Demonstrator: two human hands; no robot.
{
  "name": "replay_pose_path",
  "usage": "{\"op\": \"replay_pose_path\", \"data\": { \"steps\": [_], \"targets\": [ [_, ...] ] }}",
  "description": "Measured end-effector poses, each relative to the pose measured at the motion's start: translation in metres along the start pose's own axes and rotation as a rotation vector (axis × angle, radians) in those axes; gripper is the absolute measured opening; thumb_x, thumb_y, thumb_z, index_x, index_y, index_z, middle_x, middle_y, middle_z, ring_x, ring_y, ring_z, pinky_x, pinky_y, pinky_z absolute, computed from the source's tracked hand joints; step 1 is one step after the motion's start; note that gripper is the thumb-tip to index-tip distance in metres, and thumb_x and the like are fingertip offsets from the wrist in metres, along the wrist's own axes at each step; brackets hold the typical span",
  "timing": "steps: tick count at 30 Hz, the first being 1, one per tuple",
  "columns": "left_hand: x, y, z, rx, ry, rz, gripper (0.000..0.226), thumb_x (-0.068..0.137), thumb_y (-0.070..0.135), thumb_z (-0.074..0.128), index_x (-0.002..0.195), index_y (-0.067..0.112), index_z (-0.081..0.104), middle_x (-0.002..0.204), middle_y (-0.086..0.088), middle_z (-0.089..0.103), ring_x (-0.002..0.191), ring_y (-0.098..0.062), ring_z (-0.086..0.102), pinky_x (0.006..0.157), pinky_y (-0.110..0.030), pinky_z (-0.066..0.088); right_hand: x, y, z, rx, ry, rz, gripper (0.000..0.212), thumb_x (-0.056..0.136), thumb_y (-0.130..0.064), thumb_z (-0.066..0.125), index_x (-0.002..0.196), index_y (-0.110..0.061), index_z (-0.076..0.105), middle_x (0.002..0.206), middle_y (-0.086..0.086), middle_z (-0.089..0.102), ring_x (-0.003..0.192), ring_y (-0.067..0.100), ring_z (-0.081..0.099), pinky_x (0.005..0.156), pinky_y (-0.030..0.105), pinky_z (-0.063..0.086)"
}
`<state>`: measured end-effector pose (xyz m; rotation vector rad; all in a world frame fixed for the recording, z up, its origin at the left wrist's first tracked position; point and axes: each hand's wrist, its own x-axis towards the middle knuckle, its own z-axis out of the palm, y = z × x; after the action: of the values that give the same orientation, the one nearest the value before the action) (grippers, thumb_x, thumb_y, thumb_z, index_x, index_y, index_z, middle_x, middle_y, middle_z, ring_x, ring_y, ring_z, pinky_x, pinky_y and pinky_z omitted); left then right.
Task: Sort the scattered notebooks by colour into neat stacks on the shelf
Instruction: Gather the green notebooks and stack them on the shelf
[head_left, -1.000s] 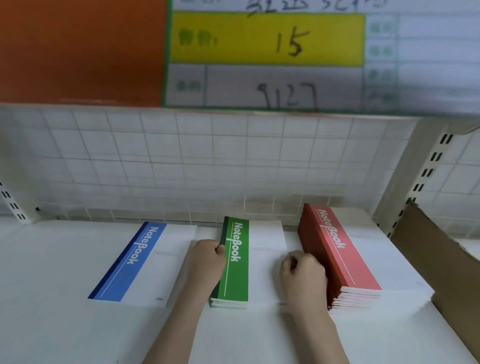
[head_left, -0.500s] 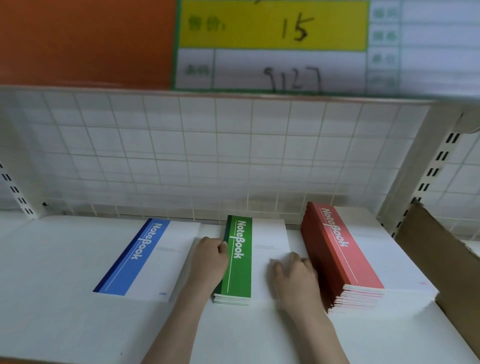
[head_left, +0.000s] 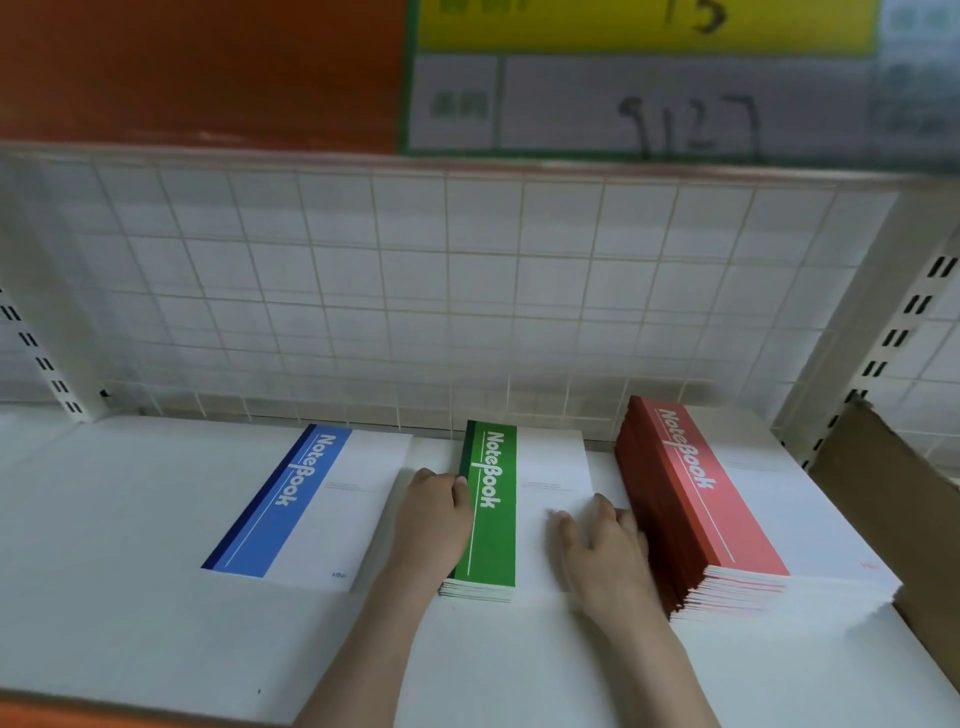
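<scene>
Green notebook stack (head_left: 491, 514) squeezed between left hand (head_left: 434, 517) and flat right hand (head_left: 605, 553), neither gripping; overpush could nudge the red stack (head_left: 696, 499).

— What is different now at the green stack (head_left: 491, 512)?
— The right hand (head_left: 605, 551) is no longer a fist beside it. The fingers are now spread flat on its white cover.
— And the left hand (head_left: 434, 519)?
— No change that I can see.
</scene>
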<state>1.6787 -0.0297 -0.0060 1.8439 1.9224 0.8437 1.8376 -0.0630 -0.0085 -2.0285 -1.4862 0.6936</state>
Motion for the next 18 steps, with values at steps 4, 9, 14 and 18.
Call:
{"op": "replay_pose_path", "data": {
  "steps": [4, 9, 14, 18],
  "targets": [
    [-0.003, 0.0, -0.001, -0.051, -0.007, -0.023, 0.04, 0.103, 0.02, 0.031, 0.073, 0.004, 0.052, 0.082, -0.012, 0.052, 0.077, -0.02, 0.046, 0.067, -0.029, 0.033, -0.002, 0.0, 0.001, 0.008, 0.016, -0.019, 0.063, 0.098, -0.036, 0.042, 0.148, -0.006, 0.02, 0.148, 0.017, 0.029, 0.136, 0.032, 0.025, 0.105, 0.028, 0.024],
    [0.001, -0.007, 0.003, -0.149, -0.017, -0.063, 0.044, 0.103, 0.021, 0.031, 0.086, -0.004, 0.062, 0.087, -0.018, 0.063, 0.08, -0.028, 0.059, 0.073, -0.035, 0.046, -0.006, 0.002, 0.006, -0.085, 0.053, -0.036, 0.064, 0.097, -0.039, 0.041, 0.149, -0.007, 0.019, 0.145, 0.015, 0.032, 0.132, 0.032, 0.029, 0.102, 0.031, 0.029],
    [0.003, -0.01, 0.004, -0.183, -0.001, -0.113, 0.042, 0.103, 0.022, 0.031, 0.091, 0.0, 0.063, 0.09, -0.012, 0.065, 0.082, -0.022, 0.062, 0.069, -0.026, 0.047, -0.004, 0.0, 0.005, -0.057, 0.056, -0.035, 0.066, 0.096, -0.036, 0.045, 0.148, -0.005, 0.018, 0.146, 0.017, 0.032, 0.132, 0.034, 0.029, 0.102, 0.035, 0.03],
    [-0.003, -0.006, -0.007, -0.142, 0.07, -0.091, 0.033, 0.102, 0.021, 0.036, 0.105, 0.005, 0.065, 0.101, -0.006, 0.062, 0.079, -0.011, 0.056, 0.066, -0.014, 0.039, -0.01, -0.002, 0.004, -0.118, 0.106, -0.094, 0.071, 0.093, -0.041, 0.046, 0.147, -0.005, 0.018, 0.149, 0.015, 0.027, 0.132, 0.033, 0.027, 0.103, 0.038, 0.029]
  ]
}}
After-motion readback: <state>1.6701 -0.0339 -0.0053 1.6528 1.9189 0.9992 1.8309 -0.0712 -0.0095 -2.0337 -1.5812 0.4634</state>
